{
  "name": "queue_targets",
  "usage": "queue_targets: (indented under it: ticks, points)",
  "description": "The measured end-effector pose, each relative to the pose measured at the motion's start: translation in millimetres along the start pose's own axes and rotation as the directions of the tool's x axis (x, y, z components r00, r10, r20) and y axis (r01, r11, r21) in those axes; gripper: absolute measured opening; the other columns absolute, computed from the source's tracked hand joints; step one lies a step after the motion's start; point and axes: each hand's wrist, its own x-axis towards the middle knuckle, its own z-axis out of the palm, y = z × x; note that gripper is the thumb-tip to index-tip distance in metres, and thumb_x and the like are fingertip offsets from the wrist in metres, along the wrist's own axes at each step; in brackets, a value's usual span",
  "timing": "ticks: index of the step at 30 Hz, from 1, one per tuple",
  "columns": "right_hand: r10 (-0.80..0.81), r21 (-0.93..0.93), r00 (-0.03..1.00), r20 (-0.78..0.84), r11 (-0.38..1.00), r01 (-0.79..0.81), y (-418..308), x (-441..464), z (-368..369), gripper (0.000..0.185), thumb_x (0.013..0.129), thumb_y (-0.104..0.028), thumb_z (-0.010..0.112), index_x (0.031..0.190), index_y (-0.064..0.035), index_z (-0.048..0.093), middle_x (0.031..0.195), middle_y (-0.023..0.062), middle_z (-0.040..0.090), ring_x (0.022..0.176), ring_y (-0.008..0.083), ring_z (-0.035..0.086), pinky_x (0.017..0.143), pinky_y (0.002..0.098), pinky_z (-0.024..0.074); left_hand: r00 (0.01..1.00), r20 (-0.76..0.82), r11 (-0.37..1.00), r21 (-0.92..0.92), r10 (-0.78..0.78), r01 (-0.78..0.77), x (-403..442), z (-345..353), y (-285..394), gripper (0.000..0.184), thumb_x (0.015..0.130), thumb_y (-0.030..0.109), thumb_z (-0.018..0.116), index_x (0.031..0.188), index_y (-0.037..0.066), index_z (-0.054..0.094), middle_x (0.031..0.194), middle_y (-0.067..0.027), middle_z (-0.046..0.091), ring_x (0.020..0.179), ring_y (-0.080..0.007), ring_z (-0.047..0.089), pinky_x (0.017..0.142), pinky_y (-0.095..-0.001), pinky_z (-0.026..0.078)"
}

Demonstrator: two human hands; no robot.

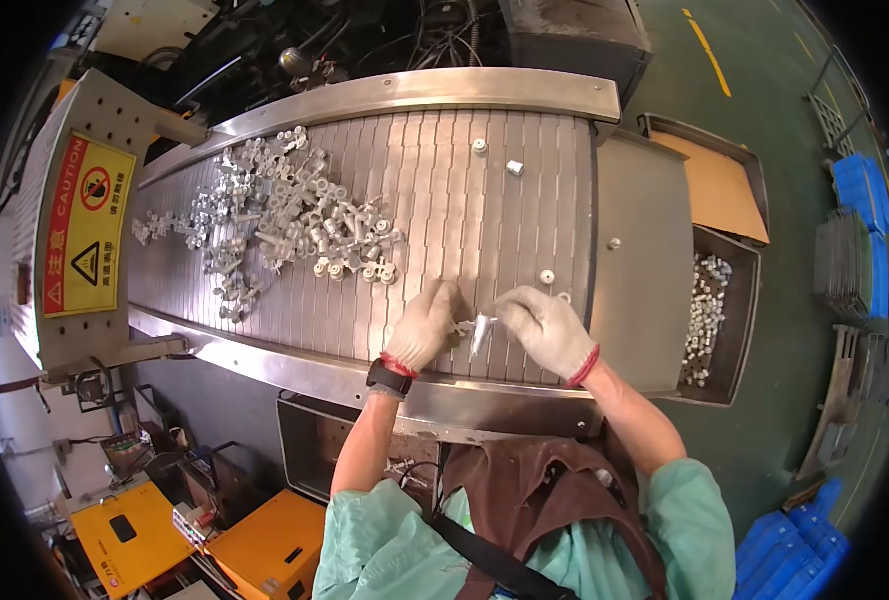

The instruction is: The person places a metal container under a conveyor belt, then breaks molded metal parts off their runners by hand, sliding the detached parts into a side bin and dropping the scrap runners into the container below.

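Observation:
My left hand (427,322), in a white work glove, is closed on one side of a shiny metal casting (482,336) with a tapered stem. On the other side my right hand (548,328), gloved too, pinches the same piece; the exact grip of its fingertips is partly hidden. Both hands are low over the near side of the slatted metal conveyor (445,200). Beside my right hand lie a small round metal part (548,276) and a ring-like part (565,297). Two more small parts, one a round cap (480,146) and one a short cylinder (516,168), lie farther off.
A heap of metal castings (295,215) covers the conveyor's left side. Steel rails (425,92) edge the belt. At the right, past a metal plate (645,280) with one small part, stands a bin (740,350) of small parts. A caution sign (90,225) marks the left housing.

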Motion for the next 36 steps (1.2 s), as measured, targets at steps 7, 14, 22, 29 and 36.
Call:
queue_targets:
  ticks: [7, 14, 22, 29, 36]
  points:
    - [0.562, 0.398, 0.794, 0.230, 0.690, -0.604, -1, 3, -7, 0.057, 0.114, -0.050, 0.061, 0.133, 0.0021, 0.075, 0.079, 0.0037, 0.063, 0.067, 0.0110, 0.067, 0.050, 0.0294, 0.0571, 0.938, 0.221, 0.626, 0.700, 0.268, -0.344, -32, -35, 63, 0.070, 0.099, 0.063, 0.073, 0.141, 0.008, 0.068, 0.105, -0.0207, 0.081, 0.102, -0.0394, 0.080, 0.086, -0.0518, 0.063]
    - [0.417, 0.143, 0.894, 0.165, 0.886, -0.440, -37, 2, 4, 0.070, 0.113, -0.060, 0.061, 0.139, 0.0040, 0.071, 0.092, 0.0078, 0.073, 0.073, 0.0142, 0.072, 0.063, 0.0318, 0.0609, 0.915, 0.327, 0.710, 0.584, 0.236, -0.393, -30, 0, 39, 0.050, 0.099, 0.050, 0.076, 0.123, 0.007, 0.072, 0.098, -0.0213, 0.075, 0.096, -0.0430, 0.076, 0.083, -0.0545, 0.061]
    - [0.098, -0.022, 0.975, 0.201, 0.995, -0.096, -36, 1, -14, 0.065, 0.115, -0.050, 0.064, 0.154, 0.0016, 0.064, 0.118, 0.0193, 0.082, 0.108, 0.0252, 0.080, 0.094, 0.0373, 0.0629, 0.819, 0.567, 0.876, -0.348, -0.088, 0.334, -66, 8, 51, 0.032, 0.102, 0.033, 0.077, 0.118, 0.007, 0.069, 0.079, 0.0041, 0.066, 0.070, -0.0085, 0.065, 0.061, -0.0285, 0.051]
    - [-0.206, -0.382, 0.943, -0.260, 0.919, 0.096, -15, 30, -7, 0.092, 0.104, -0.070, 0.072, 0.159, 0.0032, 0.060, 0.143, 0.0285, 0.073, 0.114, 0.0349, 0.080, 0.103, 0.0453, 0.0633, 0.989, 0.145, 0.756, -0.648, 0.003, 0.093, -40, 17, -6, 0.042, 0.114, 0.043, 0.067, 0.114, 0.002, 0.072, 0.083, -0.0062, 0.072, 0.063, -0.0134, 0.066, 0.055, -0.0297, 0.052]
    - [0.265, 0.541, 0.906, 0.330, 0.734, -0.412, -28, 26, 63, 0.084, 0.109, -0.047, 0.075, 0.172, -0.0022, 0.042, 0.138, 0.0253, 0.073, 0.116, 0.0304, 0.077, 0.099, 0.0437, 0.0644, 0.972, -0.212, 0.697, -0.713, -0.102, -0.082, -84, -23, -13, 0.052, 0.120, 0.048, 0.052, 0.115, -0.001, 0.070, 0.073, -0.0068, 0.067, 0.052, -0.0180, 0.062, 0.050, -0.0325, 0.054]
